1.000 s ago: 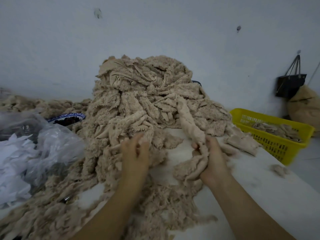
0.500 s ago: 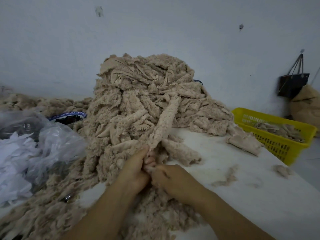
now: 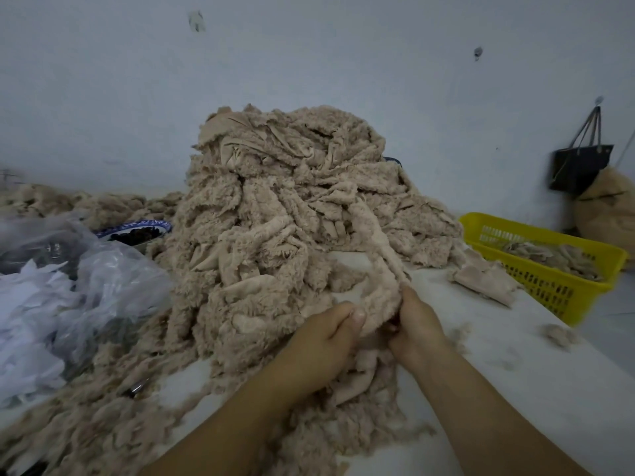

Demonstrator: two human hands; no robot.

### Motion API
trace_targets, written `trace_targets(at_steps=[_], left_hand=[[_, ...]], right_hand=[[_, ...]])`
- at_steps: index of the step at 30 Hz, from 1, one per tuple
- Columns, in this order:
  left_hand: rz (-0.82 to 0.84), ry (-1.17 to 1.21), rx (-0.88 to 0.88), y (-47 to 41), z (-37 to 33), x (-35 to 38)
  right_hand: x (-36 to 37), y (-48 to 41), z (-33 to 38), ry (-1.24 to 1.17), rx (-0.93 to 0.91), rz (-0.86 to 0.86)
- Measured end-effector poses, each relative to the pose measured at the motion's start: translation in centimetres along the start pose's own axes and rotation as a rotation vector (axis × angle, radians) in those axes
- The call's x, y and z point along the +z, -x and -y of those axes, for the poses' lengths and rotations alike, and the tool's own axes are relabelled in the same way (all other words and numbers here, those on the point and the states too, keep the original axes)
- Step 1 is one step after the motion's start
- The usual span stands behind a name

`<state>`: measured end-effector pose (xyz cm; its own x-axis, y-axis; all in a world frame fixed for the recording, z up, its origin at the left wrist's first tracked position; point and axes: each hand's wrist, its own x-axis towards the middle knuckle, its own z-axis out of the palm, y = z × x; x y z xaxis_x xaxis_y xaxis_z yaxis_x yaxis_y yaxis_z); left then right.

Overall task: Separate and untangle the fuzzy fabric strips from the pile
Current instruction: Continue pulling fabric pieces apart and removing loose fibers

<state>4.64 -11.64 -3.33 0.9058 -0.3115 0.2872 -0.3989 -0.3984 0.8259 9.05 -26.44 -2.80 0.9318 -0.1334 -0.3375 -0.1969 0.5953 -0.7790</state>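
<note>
Pinching one fuzzy beige strip (image 3: pixel 376 266) between curled fingers (image 3: pixel 355 316), the left hand (image 3: pixel 323 341) and right hand (image 3: pixel 417 324) sit close together above the white counter (image 3: pixel 515 389); the limp strip trails up into the shaggy, tangled pile (image 3: pixel 275 207) behind, a slotted yellow basket (image 3: pixel 549 286) farther right.

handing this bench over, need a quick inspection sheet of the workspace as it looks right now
surface: white table, dusted with fluff, loose strips along the near edge.
job's things: tall pile of fuzzy beige strips; one strip runs from it to the hands.
clutter: plastic bag of white scraps, blue-rimmed bowl, yellow basket holding strips, at the right.
grippers: left hand and right hand both grip the strip.
cables: nothing seen.
surroundings: pale wall, black bag hanging, tan sack below it.
</note>
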Motion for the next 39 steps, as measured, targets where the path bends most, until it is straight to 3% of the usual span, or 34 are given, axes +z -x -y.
trace_targets(at_steps=[4,8,11,17,21,23,25,29,32,36,39], left_hand=[[-0.371,0.27,-0.219,-1.0,0.6,-0.9],[-0.633,0.409,-0.306,-1.7,0.5,-1.8],[-0.803,0.756,-0.399,-1.8,1.1,-4.0],[-0.579,1.409,-0.321,-1.5,2.1,-5.8],[-0.471,1.579,-0.231,-1.2,2.6,-6.4],[-0.423,1.528,-0.224,-1.1,2.5,-6.1],[-0.344,1.392,-0.238,-1.1,1.8,-5.4],[-0.208,0.803,-0.278,-0.6,0.6,-3.8],[-0.149,0.636,-0.254,-0.1,0.0,-3.1],[-0.305,0.87,-0.218,-0.4,-0.1,-4.4],[-0.437,1.285,-0.191,-0.8,1.0,-6.7]], right_hand=[[0.0,-0.3,-0.4,0.003,-0.099,-0.02],[0.4,-0.2,-0.7,0.092,-0.17,-0.076],[-0.8,-0.4,0.6,-0.016,-0.218,-0.16],[-0.7,-0.8,0.1,-0.031,-0.232,-0.171],[-0.9,-0.5,0.7,-0.122,-0.189,-0.12],[-0.6,0.0,0.4,-0.091,-0.175,0.066],[0.1,0.8,-0.4,0.152,-0.214,0.224],[1.2,1.8,-1.9,0.834,-0.642,0.363],[1.3,1.9,-3.0,1.057,-0.723,0.482],[0.1,0.3,-2.4,1.164,-0.655,0.261],[-0.8,-0.4,-0.6,0.979,-0.516,0.062]])
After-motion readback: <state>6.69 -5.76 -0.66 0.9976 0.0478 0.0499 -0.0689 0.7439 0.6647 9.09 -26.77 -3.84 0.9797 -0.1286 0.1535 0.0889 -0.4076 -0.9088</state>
